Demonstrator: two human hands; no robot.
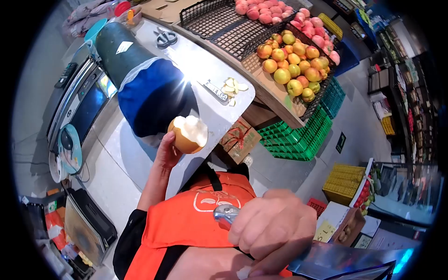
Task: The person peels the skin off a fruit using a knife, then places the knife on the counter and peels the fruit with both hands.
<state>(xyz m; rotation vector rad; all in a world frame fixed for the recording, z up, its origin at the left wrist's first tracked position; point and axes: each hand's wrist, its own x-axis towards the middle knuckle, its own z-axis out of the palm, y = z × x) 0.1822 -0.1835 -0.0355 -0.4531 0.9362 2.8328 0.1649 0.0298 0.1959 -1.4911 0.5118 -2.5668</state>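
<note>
My left hand [167, 151] grips a round fruit, which looks like a pear [186, 142], with yellow-brown skin below and uneven white flesh exposed on top. Close to the camera, my right hand [275, 228] is closed in a fist around a silver handle [226, 212]. A broad shiny blade [347, 259], apparently of the same knife, shows past the fist at lower right. By the right fingertips is a small pale piece [243, 272]. Behind the fruit lies a large dark-green and blue cylindrical thing [151, 91] on the white table [224, 123].
Pale peelings [234, 87] and black-handled scissors [165, 38] lie on the table. Beyond its edge are a crate of yellow-red fruit [294, 65], peaches [263, 9] and a green crate [298, 135]. A screen device [86, 105] stands at left.
</note>
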